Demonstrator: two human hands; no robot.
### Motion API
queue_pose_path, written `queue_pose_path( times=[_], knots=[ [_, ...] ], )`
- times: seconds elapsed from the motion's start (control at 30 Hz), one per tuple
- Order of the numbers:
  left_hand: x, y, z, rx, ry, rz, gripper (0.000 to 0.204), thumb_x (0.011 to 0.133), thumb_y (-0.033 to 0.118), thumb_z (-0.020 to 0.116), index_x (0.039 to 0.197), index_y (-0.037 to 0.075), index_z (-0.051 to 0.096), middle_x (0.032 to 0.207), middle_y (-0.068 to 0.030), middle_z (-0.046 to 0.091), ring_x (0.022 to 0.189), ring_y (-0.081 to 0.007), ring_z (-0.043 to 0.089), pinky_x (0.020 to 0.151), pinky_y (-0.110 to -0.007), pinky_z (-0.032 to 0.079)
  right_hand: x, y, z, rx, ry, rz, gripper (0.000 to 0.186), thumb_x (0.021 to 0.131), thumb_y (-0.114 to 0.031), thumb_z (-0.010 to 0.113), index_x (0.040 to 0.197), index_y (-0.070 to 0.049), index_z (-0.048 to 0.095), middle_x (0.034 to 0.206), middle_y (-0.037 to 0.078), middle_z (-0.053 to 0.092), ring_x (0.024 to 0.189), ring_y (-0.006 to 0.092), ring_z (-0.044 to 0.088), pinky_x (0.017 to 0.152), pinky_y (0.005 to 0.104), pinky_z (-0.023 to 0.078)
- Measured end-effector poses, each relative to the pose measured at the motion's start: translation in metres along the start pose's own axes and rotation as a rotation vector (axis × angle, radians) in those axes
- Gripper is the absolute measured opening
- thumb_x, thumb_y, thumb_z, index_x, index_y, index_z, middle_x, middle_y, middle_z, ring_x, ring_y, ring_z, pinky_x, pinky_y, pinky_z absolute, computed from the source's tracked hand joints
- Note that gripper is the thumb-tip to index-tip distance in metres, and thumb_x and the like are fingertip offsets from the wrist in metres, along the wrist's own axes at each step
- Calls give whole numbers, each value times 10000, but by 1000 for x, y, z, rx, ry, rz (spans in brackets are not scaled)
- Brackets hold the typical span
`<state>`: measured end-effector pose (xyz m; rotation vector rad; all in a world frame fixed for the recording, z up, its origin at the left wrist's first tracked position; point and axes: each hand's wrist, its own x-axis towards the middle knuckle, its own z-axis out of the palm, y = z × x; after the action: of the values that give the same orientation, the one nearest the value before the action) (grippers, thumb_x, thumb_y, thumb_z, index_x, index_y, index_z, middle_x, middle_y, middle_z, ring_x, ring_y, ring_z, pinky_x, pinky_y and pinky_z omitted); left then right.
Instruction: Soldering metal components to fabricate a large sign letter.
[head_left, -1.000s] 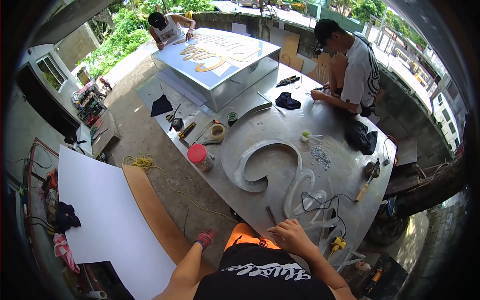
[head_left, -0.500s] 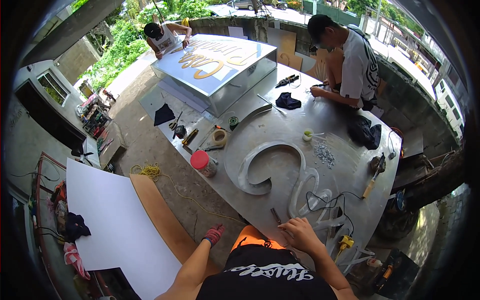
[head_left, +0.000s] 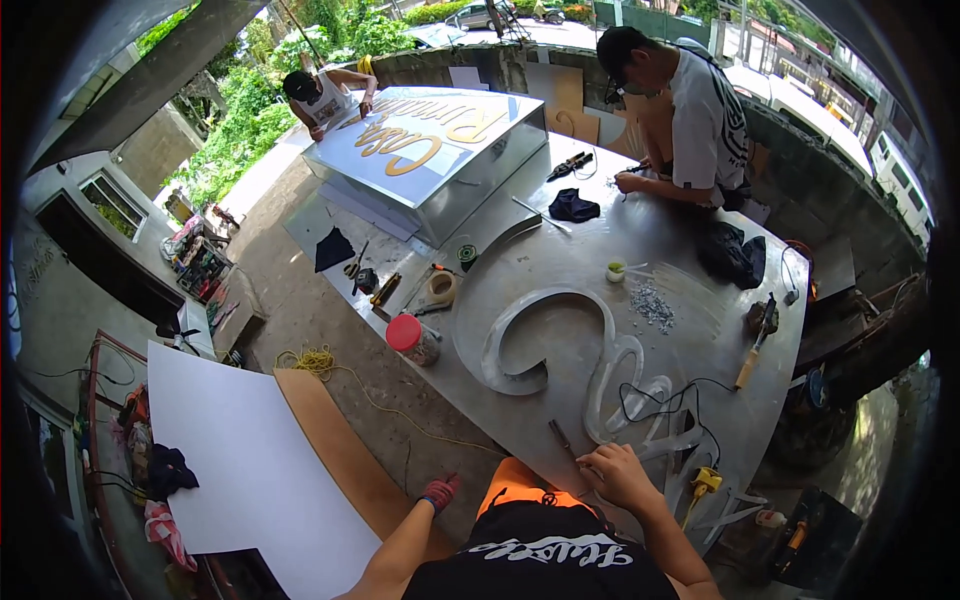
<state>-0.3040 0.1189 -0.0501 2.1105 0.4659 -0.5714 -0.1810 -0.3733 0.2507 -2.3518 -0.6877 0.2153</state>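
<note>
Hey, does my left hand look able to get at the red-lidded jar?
Probably yes, perhaps with a lean: the jar stands upright near the table's edge, on the side facing your gloved left hand, and nothing tall seems to stand between.

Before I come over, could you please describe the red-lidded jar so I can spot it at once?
Start at the big silvery worktable. Along its left edge, nearer the camera wearer than the tape roll, stands a see-through jar. Its round red lid sets it apart from the tools nearby.
</note>
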Motion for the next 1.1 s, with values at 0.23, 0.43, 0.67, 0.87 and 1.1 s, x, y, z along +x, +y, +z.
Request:
queue_pose_path(
  times=[0.23,0.43,0.67,0.87,1.1],
  knots=[
    [15,18,8,83,-95,64,391,1051,324,550,1349,77,600,1198,-126,695,1123,-232,641,988,-353,491,-5,5,5,-46,-65,23,230,934,-213,654,1136,-136,731,1072,48,695,1037,248,630,901,385,431],
    [35,15,3,455,-170,171,405,1035,373,542,1296,80,643,1163,-100,724,1079,-271,678,943,-404,519,-12,20,13,-72,-30,74,217,979,-236,612,1142,-139,717,1083,40,697,1059,242,632,916,393,432],
    [54,51,18,270,-186,204,232,841,263,699,1003,98,712,1054,-227,716,1021,-433,678,891,-539,541,-25,29,4,-112,-50,122,245,963,-268,637,1156,-135,707,1090,39,699,1078,243,637,909,411,437],
    [51,88,17,276,-348,81,373,1070,210,417,1405,105,541,1160,-72,709,955,-211,662,845,-351,531,-32,36,12,-76,-27,140,250,959,-275,644,1154,-132,706,1077,43,697,1080,248,636,908,415,441],
    [50,49,16,270,-222,241,283,951,258,575,1168,95,655,1081,-133,719,934,-309,671,795,-433,542,-29,37,21,-69,-64,101,230,960,-261,638,1143,-135,699,1074,44,683,1071,251,630,909,412,442]
  ],
)
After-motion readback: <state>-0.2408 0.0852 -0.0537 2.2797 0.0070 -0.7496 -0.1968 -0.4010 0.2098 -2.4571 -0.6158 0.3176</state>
